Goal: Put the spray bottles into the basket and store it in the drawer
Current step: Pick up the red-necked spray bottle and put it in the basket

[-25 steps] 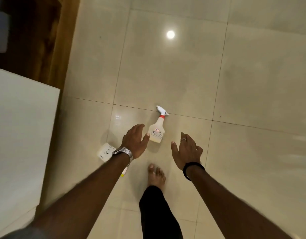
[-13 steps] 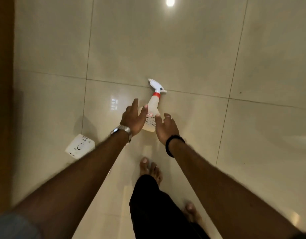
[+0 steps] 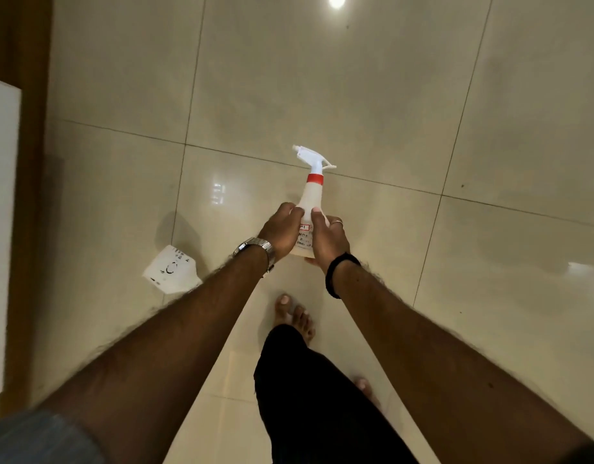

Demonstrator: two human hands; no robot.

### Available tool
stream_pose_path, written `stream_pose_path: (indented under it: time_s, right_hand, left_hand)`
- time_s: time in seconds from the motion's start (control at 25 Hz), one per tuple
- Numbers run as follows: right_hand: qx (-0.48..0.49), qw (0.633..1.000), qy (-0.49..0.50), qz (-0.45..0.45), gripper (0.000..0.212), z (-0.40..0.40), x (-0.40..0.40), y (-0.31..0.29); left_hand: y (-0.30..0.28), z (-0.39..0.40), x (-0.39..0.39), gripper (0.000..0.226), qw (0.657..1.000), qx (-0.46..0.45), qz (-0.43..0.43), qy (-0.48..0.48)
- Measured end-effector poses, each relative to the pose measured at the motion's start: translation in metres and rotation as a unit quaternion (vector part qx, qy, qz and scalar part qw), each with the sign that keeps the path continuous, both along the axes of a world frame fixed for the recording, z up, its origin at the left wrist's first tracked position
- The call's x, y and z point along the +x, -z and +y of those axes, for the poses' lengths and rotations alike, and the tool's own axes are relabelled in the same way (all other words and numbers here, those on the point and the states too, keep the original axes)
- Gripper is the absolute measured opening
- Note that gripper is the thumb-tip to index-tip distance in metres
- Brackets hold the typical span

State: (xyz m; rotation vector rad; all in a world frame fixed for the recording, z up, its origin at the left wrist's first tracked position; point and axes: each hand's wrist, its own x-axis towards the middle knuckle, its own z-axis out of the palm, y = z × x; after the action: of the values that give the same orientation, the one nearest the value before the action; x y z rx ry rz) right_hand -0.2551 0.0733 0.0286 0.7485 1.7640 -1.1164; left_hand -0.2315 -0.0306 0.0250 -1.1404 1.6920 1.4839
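A translucent white spray bottle [image 3: 311, 192] with a red collar and a white trigger head stands upright on the tiled floor. My left hand [image 3: 279, 228], with a metal watch at the wrist, clasps the bottle's left side. My right hand [image 3: 329, 236], with a ring and a black wristband, clasps its right side and lower edge. The bottle's printed label shows between the two hands. No basket or drawer is in view.
A white square box [image 3: 172, 269] with black print lies on the floor left of my arms. A white surface [image 3: 2, 209] and a wooden strip [image 3: 27, 95] run down the left edge. My bare feet [image 3: 297, 316] stand below the bottle.
Both hands reached forward and closed around the bottle from either side. The view moved closer, and the bottle's trigger head now points left.
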Motion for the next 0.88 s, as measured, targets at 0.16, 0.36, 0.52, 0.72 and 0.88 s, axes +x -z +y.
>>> stream_pose_path:
  time_s: [0.16,0.36,0.52,0.72,0.88]
  right_hand:
    - [-0.006,0.999,-0.029,0.035,0.042,-0.017,0.001,-0.068]
    - [-0.052,0.988,-0.066,0.132,0.044,-0.060,0.017,-0.155]
    - [-0.091,0.972,-0.099,0.194,0.047,-0.103,0.034,-0.213]
    - [-0.137,0.939,-0.171,0.266,0.046,-0.158,0.055,-0.259]
    - [-0.178,0.903,-0.235,0.312,0.047,-0.207,0.084,-0.291]
  left_hand:
    - [-0.073,-0.019,0.001,0.048,0.998,0.032,0.028,-0.049]
    - [-0.160,-0.058,0.022,0.027,0.993,0.034,0.099,-0.059]
    - [-0.219,-0.102,0.039,0.041,0.987,-0.014,0.131,-0.093]
    - [-0.276,-0.150,0.066,0.043,0.968,-0.072,0.161,-0.181]
    - [-0.309,-0.189,0.104,0.043,0.936,-0.128,0.198,-0.263]
